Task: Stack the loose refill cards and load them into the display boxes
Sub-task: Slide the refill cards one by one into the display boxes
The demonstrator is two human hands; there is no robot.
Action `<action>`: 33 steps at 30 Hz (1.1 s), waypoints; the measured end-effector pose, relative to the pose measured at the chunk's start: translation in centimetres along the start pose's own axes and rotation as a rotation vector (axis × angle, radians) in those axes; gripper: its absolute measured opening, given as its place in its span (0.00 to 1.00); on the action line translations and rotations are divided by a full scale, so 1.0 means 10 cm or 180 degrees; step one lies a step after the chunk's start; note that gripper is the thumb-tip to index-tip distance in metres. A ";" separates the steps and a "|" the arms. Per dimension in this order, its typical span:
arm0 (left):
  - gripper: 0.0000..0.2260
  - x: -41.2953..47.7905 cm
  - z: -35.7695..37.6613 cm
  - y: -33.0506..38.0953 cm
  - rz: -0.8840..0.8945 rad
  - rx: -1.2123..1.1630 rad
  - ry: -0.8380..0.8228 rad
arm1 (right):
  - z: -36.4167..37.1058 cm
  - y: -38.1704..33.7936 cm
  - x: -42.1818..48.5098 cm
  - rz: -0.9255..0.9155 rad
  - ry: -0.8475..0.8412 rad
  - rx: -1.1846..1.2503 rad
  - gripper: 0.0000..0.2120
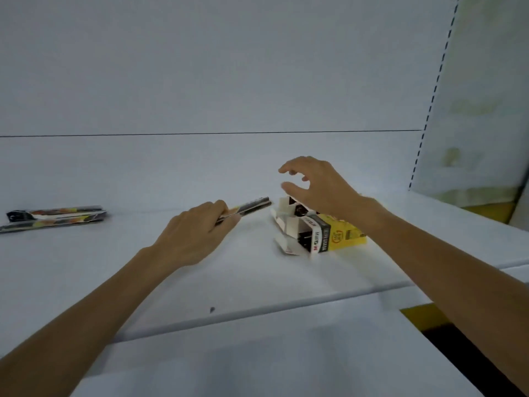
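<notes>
Cardboard refill cards, thin held stack [252, 206]: pinched edge-on between the curled fingers [221, 206] and thumb of the left hand [194, 236]. Its free end points right, towards the display box, and stops just short of it, above the middle of the shelf [243, 282].

Right hand [320, 190]: fingers [289, 168] and thumb loosely curved and spread apart, with nothing between them. It is poised over the open end of the display box; whether it touches cannot be told.

Display box [340, 236]: yellow and black, lying on its side on the right half of the shelf. Its white flaps are folded open towards the left, and dark contents show inside.

Loose cards [54, 217]: two or three long packs, dark with coloured print, lying flat and overlapping near the shelf's left edge, well apart from both hands.

Shelf: white, with a small dark speck [211, 310] near its front edge.

Back panel [200, 81]: white, with a slotted upright [429, 110] at the right.
</notes>
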State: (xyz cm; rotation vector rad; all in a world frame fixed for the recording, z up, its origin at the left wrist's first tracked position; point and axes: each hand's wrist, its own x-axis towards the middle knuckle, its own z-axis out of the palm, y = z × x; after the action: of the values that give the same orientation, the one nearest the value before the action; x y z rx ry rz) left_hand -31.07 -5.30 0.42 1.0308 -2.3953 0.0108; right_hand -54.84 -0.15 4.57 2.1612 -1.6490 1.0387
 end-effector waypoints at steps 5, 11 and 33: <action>0.15 -0.06 0.16 0.45 -0.0088 0.0273 -0.0216 | -0.41 0.73 -0.48 0.0364 0.0120 -0.0619 0.07; 0.14 -0.14 0.21 0.74 -0.0393 0.0452 -0.0283 | -0.36 1.11 -0.87 0.0505 0.0009 -0.0557 0.09; 0.34 0.30 0.41 1.11 -0.0493 0.0630 -0.0141 | -0.16 1.13 -0.96 0.0454 0.0732 -0.0598 0.24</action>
State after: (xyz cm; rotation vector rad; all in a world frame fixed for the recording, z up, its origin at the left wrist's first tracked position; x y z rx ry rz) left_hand -42.22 -0.35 0.43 1.3180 -2.3835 0.1744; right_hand -66.90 4.09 -3.08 1.7581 -1.7335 1.0769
